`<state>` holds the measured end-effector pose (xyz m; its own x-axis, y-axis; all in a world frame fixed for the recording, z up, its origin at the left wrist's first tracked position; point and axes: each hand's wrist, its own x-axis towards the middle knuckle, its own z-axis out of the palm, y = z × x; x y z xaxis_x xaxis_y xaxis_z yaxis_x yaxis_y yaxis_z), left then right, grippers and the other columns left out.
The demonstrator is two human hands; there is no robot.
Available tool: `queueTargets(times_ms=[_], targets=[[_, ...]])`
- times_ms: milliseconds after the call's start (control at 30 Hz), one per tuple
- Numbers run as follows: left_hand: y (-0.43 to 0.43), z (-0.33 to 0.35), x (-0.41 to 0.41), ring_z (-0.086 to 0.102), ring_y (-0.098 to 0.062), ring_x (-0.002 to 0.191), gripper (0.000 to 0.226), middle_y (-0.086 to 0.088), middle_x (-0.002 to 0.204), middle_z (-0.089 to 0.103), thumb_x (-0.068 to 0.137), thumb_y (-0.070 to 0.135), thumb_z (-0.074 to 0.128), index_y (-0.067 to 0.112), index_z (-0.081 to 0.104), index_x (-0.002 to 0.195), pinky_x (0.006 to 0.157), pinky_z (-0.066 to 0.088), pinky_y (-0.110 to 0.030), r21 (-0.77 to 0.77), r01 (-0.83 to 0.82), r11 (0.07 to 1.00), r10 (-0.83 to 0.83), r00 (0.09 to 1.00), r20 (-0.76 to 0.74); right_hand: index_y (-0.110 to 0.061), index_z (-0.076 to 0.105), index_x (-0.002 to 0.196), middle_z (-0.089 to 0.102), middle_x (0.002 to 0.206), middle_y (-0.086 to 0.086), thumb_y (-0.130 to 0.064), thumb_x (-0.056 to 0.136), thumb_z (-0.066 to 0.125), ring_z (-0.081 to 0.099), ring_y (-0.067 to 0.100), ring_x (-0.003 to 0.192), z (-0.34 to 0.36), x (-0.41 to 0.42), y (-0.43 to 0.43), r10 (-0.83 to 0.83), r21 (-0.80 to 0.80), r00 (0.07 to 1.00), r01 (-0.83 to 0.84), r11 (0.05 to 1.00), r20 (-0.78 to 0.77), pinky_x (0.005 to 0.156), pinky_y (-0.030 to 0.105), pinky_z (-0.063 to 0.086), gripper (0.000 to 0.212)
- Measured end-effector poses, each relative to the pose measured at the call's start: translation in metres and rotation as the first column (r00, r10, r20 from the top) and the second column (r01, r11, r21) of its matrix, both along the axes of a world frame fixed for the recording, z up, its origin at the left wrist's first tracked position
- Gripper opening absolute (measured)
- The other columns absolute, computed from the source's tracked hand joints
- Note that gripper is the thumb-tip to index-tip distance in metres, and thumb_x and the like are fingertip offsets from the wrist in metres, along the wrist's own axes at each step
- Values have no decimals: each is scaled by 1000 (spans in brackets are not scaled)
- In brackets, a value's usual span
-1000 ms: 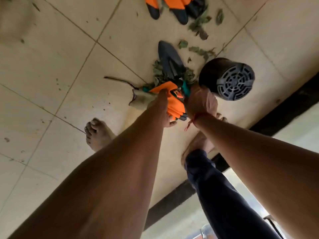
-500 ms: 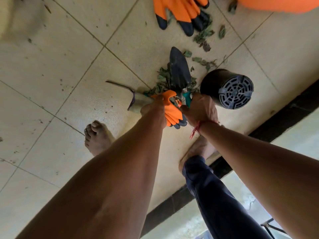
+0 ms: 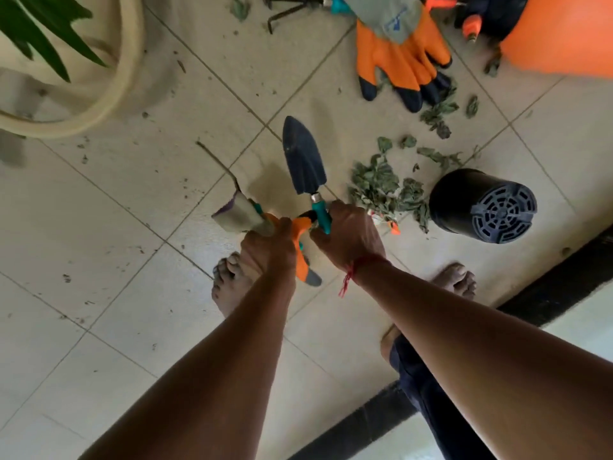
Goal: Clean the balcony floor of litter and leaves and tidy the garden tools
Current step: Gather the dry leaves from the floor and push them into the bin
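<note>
The trowel (image 3: 303, 157), held over the tiles (image 3: 132, 200) beside the leaves (image 3: 378, 189), is gripped by its handle in the right hand (image 3: 348, 239) while the left hand (image 3: 268, 250) clutches an orange glove (image 3: 302, 262) (grey cuff sticking out), so I would carry both with the blade away from the bare feet (image 3: 232, 277).

One trowel (image 3: 303, 157) is showing navy blade, teal handle; one glove (image 3: 396, 58) is showing orange, grey cuff; pot (image 3: 464, 200) black; leaves (image 3: 378, 187) dull green.

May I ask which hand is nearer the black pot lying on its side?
Right. The right hand, gripping the trowel, is left of the black pot across the leaves; the left hand, holding a glove, is farther left.
</note>
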<state>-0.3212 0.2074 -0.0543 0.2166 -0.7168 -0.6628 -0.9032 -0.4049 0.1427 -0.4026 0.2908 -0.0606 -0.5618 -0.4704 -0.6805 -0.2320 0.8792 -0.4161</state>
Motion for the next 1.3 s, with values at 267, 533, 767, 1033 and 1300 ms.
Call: queueTargets(times_ms=[267, 533, 767, 1033, 1300], targets=[[-104, -14, 7, 65, -28, 99, 45, -12, 112, 70, 82, 45, 71, 9, 68, 108, 68, 35, -27, -117, 397, 910, -385, 916, 111, -6, 55, 117, 63, 115, 15, -36, 86, 66, 61, 30, 104, -25, 17, -96, 87, 66, 994, -91, 994, 66, 77, 33, 49, 45], [-132, -46, 15, 64, -26, 97, 46, -11, 110, 68, 80, 44, 73, 8, 63, 108, 69, 42, -30, -71, 469, 881, -463, 883, 80, -8, 54, 116, 64, 115, 14, -38, 80, 73, 62, 30, 106, -49, 32, -118, -23, 119, 994, 11, 993, 104, 83, 36, 52, 51], [-88, -20, 8, 47, -32, 109, 76, -17, 124, 47, 73, 46, 72, 8, 40, 131, 85, 44, -47, -293, 648, 703, -621, 760, 192, -15, 54, 115, 67, 108, 5, -46, 89, 62, 65, 21, 92, -24, 22, -63, -44, 44, 999, 43, 998, 24, 69, 28, 53, 41], [-2, -25, -4, 60, -35, 90, 42, -13, 108, 54, 80, 19, 73, 9, 52, 114, 61, 53, -41, -189, 790, 583, -812, 559, -170, -9, 49, 115, 54, 112, 14, -2, 79, 59, 56, 30, 91, -24, -17, 52, -180, 243, 919, 275, 930, -350, 60, 31, 41, 38], [39, -52, -20, 62, -38, 109, 63, -20, 121, 57, 81, 16, 79, 9, 35, 125, 88, 55, -40, 127, 573, 810, -569, 820, -64, -10, 31, 138, 36, 128, 20, 2, 75, 66, 48, 38, 103, -50, -34, 71, -180, 370, 922, 309, 876, -343, 72, 40, 49, 72]])
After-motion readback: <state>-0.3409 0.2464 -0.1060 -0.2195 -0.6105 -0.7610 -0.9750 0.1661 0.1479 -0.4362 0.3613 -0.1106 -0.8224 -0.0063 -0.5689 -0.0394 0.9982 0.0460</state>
